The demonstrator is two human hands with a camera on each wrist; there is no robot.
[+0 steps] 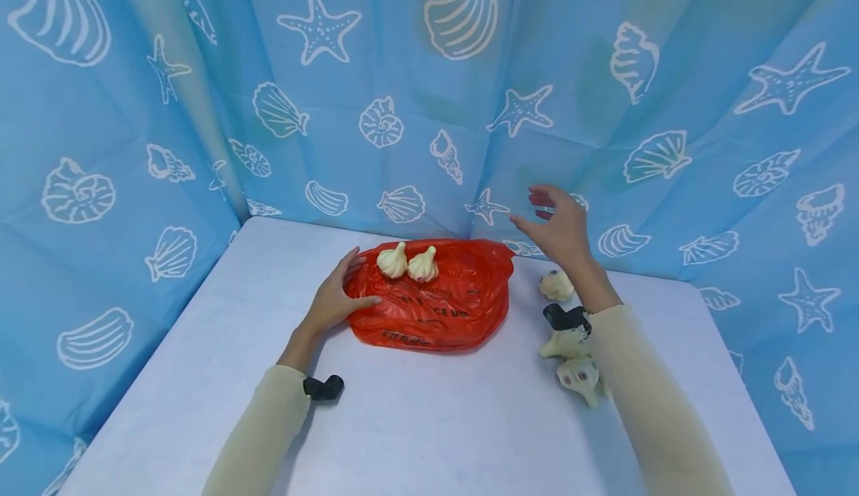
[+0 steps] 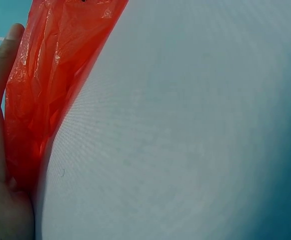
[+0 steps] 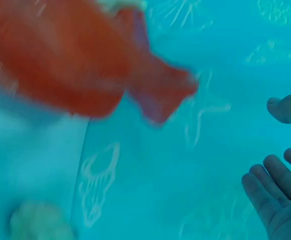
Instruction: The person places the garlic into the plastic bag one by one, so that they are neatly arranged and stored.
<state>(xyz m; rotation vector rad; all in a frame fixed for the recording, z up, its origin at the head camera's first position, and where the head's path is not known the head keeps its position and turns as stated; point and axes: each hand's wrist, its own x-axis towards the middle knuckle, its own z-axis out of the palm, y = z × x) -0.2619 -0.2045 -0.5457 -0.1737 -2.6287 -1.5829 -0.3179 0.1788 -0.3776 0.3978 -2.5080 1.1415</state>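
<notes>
We see a red bag (image 1: 463, 298) of thin, glossy plastic, spread wide and crumpled near the far edge of the table (image 1: 429, 429). Its skin is full of creases, black print runs across it, mostly too small for us to read, and one pointed corner sticks out at the far right. On its far left part lie two bulbs (image 1: 392, 260) of garlic, side by side, cream-coloured and ribbed, their stems pointing away from us; the right one has a darker patch at its base.

Our left hand (image 1: 333, 292) rests against the bag's left edge, fingers spread and thumb laid over the plastic, touching without clenching. Our right hand (image 1: 560, 227) is raised beyond the bag's right end, fingers loosely bent and apart, holding nothing. Below that wrist lie more garlic (image 1: 579, 377), some with brownish spots, partly hidden by our forearm.

The table is covered in plain white. Around it hangs a blue curtain (image 1: 376, 48) printed with white shells and starfish, falling in soft folds. We wear pale sleeves (image 1: 262, 432), with a black camera (image 1: 323, 388) at each wrist. The right wrist view is blurred.
</notes>
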